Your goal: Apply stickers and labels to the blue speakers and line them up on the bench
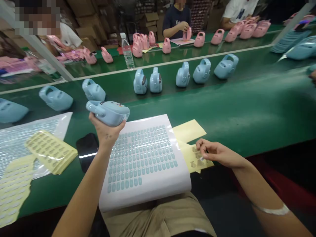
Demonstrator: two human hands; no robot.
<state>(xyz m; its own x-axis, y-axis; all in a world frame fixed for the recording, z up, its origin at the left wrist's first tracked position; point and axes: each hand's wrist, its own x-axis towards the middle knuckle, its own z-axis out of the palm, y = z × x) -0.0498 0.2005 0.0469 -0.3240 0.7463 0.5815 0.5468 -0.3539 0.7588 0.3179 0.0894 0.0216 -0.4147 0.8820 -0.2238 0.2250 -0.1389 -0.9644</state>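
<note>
My left hand (106, 131) is wrapped round a light blue plastic case with a loop handle (112, 113), held tilted above the bench. Under it lies a white sheet of small blue oval stickers (145, 154), its front edge curling over my lap. My right hand (217, 153) hovers at the right over a yellow sticker sheet (195, 159) that bears a few greyish shapes. Its thumb and fingers are pinched together. A tiny pale spot shows by the fingertips; I cannot make out what it is.
More blue cases (182, 75) stand in a row along the green bench (237, 112). A black phone (87, 149) and yellow sticker sheets (53, 151) lie at left. Beyond the rail are a water bottle (127, 52), pink cases (166, 46) and people at work.
</note>
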